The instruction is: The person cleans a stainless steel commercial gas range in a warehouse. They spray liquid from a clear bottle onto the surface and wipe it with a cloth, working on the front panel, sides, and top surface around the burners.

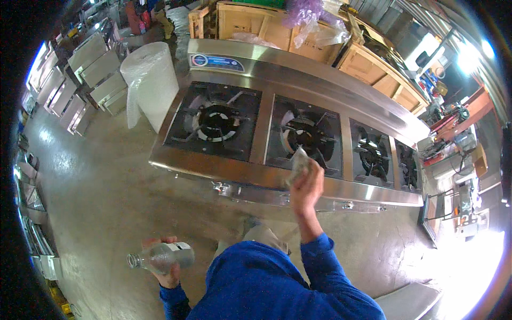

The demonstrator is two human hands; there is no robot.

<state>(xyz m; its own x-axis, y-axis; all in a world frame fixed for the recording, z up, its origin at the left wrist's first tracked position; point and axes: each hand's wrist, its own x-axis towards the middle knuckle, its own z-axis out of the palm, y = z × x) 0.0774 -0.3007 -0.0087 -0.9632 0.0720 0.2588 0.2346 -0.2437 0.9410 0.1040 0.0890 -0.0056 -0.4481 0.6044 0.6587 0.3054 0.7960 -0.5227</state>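
A long stainless steel gas range with several black burners stands in front of me. My right hand is closed round a crumpled, greyish cloth, held over the range's front edge by the second burner from the left. Low on the left, away from the range, my left hand grips a clear glass bottle with a white label. The bottle is tipped on its side, its uncapped-looking mouth pointing left. How much liquid it holds, if any, I cannot tell.
A big roll of bubble wrap stands at the range's left end. Wooden crates topped with purple plastic wrap line the back. Grey metal panels stand at the far left. Control knobs jut from the range's front.
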